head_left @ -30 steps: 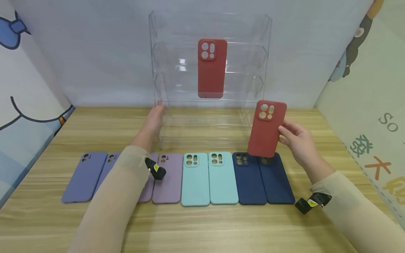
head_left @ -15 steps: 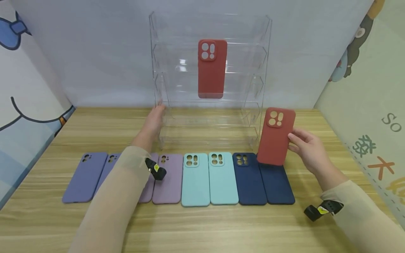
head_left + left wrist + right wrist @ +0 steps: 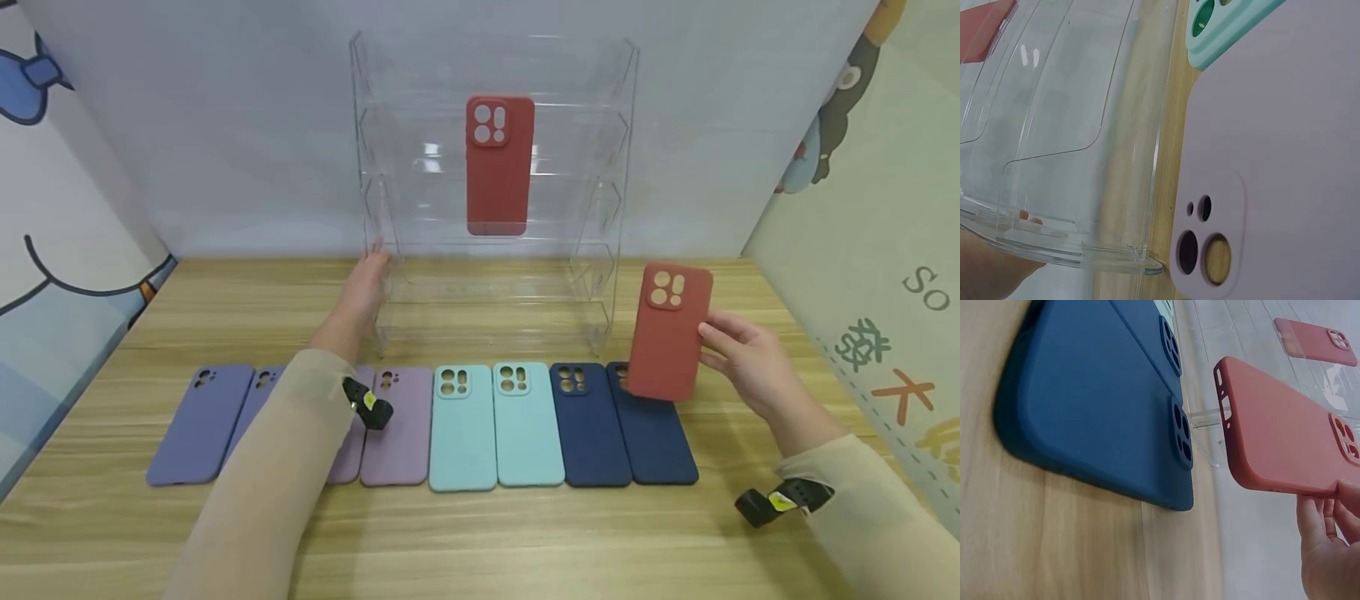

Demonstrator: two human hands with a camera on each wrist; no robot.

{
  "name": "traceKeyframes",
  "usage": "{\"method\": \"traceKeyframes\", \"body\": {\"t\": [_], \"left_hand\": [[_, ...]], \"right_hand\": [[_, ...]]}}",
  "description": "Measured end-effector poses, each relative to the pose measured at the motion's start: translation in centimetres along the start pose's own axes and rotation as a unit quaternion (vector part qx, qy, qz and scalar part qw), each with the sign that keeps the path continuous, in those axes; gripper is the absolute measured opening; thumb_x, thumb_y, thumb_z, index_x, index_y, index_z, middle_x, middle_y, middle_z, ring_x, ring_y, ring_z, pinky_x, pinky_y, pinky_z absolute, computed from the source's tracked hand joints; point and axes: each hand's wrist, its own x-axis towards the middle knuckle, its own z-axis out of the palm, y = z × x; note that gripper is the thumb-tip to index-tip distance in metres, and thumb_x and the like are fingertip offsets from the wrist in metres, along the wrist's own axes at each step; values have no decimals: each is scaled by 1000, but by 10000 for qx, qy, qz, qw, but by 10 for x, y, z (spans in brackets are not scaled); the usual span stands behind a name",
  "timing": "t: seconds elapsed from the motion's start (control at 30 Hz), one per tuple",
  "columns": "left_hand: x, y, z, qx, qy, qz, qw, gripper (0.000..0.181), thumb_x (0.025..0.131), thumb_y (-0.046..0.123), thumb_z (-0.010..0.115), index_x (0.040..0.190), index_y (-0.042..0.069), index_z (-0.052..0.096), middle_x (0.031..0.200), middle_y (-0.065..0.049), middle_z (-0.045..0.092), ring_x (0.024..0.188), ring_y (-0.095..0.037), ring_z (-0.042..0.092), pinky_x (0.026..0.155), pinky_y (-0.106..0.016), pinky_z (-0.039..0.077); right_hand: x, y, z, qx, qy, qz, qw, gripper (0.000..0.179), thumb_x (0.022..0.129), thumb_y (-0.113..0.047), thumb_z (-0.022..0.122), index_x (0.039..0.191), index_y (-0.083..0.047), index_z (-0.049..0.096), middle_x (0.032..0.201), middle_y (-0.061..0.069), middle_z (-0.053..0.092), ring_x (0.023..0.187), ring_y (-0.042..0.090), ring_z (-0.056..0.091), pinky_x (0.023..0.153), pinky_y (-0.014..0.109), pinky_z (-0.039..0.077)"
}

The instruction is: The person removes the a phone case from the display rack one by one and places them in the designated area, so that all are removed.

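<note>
My right hand (image 3: 753, 367) pinches a red phone case (image 3: 670, 333) by its right edge, thumb on the back face. The case is upright and slightly tilted, right of a clear acrylic display rack (image 3: 491, 340), and overlaps the top of a dark blue phone case (image 3: 656, 442) in the head view. Another red phone case (image 3: 498, 167) leans upright on an upper tier of the rack. My left hand (image 3: 362, 287) holds the rack's left side panel; two fingertips (image 3: 1036, 220) show through the plastic in the left wrist view.
A row of phone cases lies flat on the wooden table (image 3: 480, 550): blue-purple (image 3: 198, 429), mauve (image 3: 397, 433), mint (image 3: 463, 442) and dark blue. My left sleeve (image 3: 262, 475) covers part of the row. A pale wall stands behind the rack; printed panels flank both sides.
My right hand has moved the red phone case rightward and down, away from the rack's right side. My left hand has stayed at the rack; the other phone cases have not moved.
</note>
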Motion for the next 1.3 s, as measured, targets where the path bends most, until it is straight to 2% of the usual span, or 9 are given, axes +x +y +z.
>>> {"method": "traceKeyframes", "body": {"t": [0.1, 0.3, 0.47, 0.77, 0.93, 1.03, 1.13, 1.23, 1.3], "left_hand": [[-1, 1, 0, 17, -46, -12, 10000, 58, 99, 32, 31, 150, 13, 12, 156, -4, 0, 140, -28, 9, 111, -49, 15], [-2, 2, 3, -100, -133, 20, 9999, 58, 100, 30, 31, 150, 9, 11, 156, -9, 4, 140, -29, 9, 111, -51, 14], [-2, 2, 4, -145, -115, 3, 9998, 57, 99, 28, 32, 149, 6, 15, 155, -9, 4, 140, -30, 10, 111, -50, 14], [-2, 3, 5, -111, -107, -12, 9999, 58, 99, 31, 31, 150, 13, 10, 154, -12, 12, 140, -30, 11, 111, -50, 12], [-2, 3, 5, -47, -59, 17, 10000, 57, 99, 28, 32, 149, 9, 15, 154, -12, 12, 139, -31, 12, 111, -51, 14], [-1, 2, 4, -84, -64, 125, 9999, 55, 100, 26, 32, 149, 7, 17, 154, -12, 12, 139, -31, 13, 111, -52, 14], [-1, 1, 4, -110, -42, 150, 9998, 54, 100, 27, 31, 150, 10, 16, 154, -12, 13, 139, -30, 14, 110, -53, 14], [0, 1, 3, -105, -2, 97, 9999, 55, 100, 29, 32, 150, 13, 16, 155, -10, 11, 139, -30, 13, 110, -52, 14], [0, 1, 3, -143, -11, 36, 9999, 56, 100, 30, 32, 151, 16, 12, 155, -9, 11, 140, -29, 12, 111, -52, 14]], "right_hand": [[-1, 1, -5, -39, -66, 15, 10000, 37, 94, -18, 56, 127, -4, 48, 108, -9, 60, 96, 1, 59, 78, 17, 51], [-6, 5, -19, -248, -141, 160, 9995, 38, 95, -19, 55, 128, -4, 47, 107, -12, 60, 95, -1, 59, 78, 17, 51], [-9, 8, -31, -237, -216, 207, 9993, 17, 95, -18, 54, 112, -17, 55, 105, -13, 61, 94, -1, 59, 78, 17, 51], [-15, 12, -51, -376, -403, 388, 9977, 25, 96, -17, 53, 121, -15, 56, 105, -17, 60, 94, -3, 58, 78, 17, 51], [-15, 16, -59, -246, -593, 438, 9970, 20, 96, -14, 52, 103, -28, 64, 103, -15, 62, 94, -2, 59, 78, 17, 51], [-14, 17, -62, -434, -626, 554, 9956, 17, 96, -15, 51, 110, -19, 60, 102, -16, 62, 94, -3, 58, 78, 17, 51], [-12, 16, -65, -1026, -653, 730, 9899, 41, 98, -17, 49, 131, 5, 42, 101, -20, 58, 93, -7, 56, 78, 17, 51], [-12, 17, -68, -1626, -731, 922, 9796, 62, 99, -19, 45, 136, 22, 17, 104, -22, 52, 93, -12, 52, 79, 18, 51], [-12, 18, -70, -1931, -817, 1049, 9721, 62, 101, -19, 41, 136, 23, 13, 116, -4, 54, 93, -16, 49, 81, 19, 50]]}}
